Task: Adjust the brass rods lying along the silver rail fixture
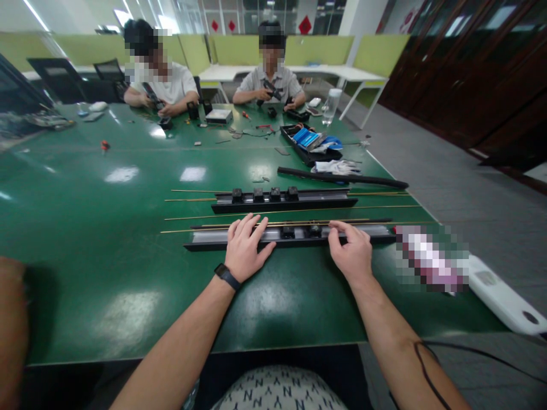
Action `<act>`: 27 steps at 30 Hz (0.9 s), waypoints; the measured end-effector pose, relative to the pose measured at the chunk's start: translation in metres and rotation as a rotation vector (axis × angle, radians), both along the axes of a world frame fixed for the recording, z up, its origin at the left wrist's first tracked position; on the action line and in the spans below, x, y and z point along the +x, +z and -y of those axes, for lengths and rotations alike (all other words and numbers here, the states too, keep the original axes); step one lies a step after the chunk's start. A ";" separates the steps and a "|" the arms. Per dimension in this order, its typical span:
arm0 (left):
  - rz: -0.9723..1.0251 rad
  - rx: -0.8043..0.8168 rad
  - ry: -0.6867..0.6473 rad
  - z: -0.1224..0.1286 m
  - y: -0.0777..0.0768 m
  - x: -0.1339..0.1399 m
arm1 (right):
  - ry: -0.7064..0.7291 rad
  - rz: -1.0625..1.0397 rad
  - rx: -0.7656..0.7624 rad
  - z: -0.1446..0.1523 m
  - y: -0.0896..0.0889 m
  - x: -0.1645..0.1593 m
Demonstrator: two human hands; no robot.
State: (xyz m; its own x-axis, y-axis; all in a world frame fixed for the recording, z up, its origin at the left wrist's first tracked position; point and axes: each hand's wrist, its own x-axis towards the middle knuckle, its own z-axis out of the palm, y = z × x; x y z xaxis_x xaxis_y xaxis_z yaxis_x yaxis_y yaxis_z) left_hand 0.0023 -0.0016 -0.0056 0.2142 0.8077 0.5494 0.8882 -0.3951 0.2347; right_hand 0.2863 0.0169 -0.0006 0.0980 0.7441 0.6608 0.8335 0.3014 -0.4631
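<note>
While the nearer long black channel with a pale grey inner face [209, 236] is laid crosswise on the glossy green worktop [128, 256], its left part is covered by the left hand [248, 246]: grip wide, fingers fanned, palm down. Over its right part, the grip of the right hand [352, 250] is narrow, thumb and index curled close; whether one of the thin brass-coloured rods [299, 222] running along there is pinched cannot be told. Between the hands, two small black blocks [288, 232] are seated in the channel. Just beyond, a second long black channel [325, 197] is fitted with four similar blocks [258, 195]. Farther out, white gloves [337, 167] are placed beside a long black strip [363, 179].
</note>
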 end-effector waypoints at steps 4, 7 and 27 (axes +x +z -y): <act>0.002 0.004 -0.003 0.000 -0.001 0.000 | -0.012 -0.010 0.004 0.000 0.000 0.001; -0.004 0.005 -0.003 0.000 -0.001 -0.001 | -0.002 -0.007 0.009 0.001 -0.001 0.000; -0.019 0.015 -0.001 0.000 0.000 -0.001 | 0.004 -0.006 0.016 0.000 0.000 0.002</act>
